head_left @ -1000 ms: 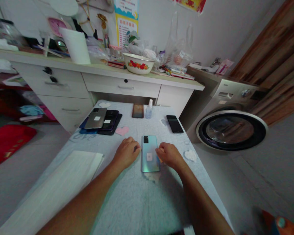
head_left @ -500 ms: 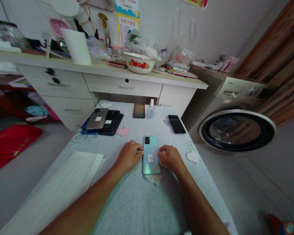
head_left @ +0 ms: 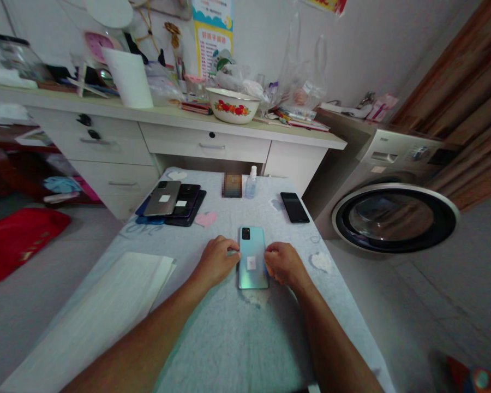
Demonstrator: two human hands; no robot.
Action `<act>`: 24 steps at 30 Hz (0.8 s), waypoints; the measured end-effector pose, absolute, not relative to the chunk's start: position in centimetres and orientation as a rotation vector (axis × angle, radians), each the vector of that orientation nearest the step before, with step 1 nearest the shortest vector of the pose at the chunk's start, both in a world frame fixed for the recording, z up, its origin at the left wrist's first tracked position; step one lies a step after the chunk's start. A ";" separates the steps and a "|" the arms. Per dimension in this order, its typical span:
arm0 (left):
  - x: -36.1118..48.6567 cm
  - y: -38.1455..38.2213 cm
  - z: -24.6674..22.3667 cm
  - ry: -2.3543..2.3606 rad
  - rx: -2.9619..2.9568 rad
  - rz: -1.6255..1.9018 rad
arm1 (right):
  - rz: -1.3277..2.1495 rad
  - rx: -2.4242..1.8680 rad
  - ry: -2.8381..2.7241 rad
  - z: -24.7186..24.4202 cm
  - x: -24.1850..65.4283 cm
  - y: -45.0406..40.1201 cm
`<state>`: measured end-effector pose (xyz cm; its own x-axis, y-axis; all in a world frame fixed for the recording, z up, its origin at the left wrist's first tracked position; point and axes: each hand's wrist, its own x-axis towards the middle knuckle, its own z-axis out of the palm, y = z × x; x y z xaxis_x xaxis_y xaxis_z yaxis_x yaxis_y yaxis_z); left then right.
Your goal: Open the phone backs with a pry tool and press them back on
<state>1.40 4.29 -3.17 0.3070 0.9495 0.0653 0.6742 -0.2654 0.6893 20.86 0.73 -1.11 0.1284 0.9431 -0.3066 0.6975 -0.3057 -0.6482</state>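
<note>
A light teal smartphone [head_left: 251, 245] lies back side up on the cloth-covered table, its dark camera block at the far left corner and a small white sticker on its back. My left hand [head_left: 216, 260] grips its left edge with curled fingers. On the opposite edge, my right hand [head_left: 284, 263] is closed against the phone, thumb and bent index finger at the side. The undersides of both hands' fingers are partly hidden.
Several stacked phones [head_left: 162, 200] lie at the table's far left. A black phone [head_left: 295, 207] is at the right. Near the back edge stand a clear spray bottle [head_left: 251, 184] and a blurred-out card-like item [head_left: 232, 185]. Folded white paper [head_left: 94, 311] covers the left side.
Hardly anything differs. The near end of the teal phone sits very slightly higher in the picture, and both hands keep their places at its edges.
</note>
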 end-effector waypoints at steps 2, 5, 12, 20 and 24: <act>1.4 4.3 -3.3 1.428 2.007 0.664 | 0.999 -2.061 -1.574 -1.1 20.9 0.8; 1.4 4.3 -3.4 1.421 1.962 0.699 | 1.013 -2.061 -1.551 -1.0 20.9 0.8; 1.8 4.0 -3.2 1.362 1.777 0.777 | 1.022 -2.060 -1.557 -0.8 20.9 0.8; 2.0 4.0 -3.0 1.220 1.487 0.875 | 1.022 -2.060 -1.581 -0.5 20.9 0.6; 2.2 3.7 -2.8 1.176 1.371 0.911 | 1.045 -2.024 -1.623 -0.5 21.0 0.5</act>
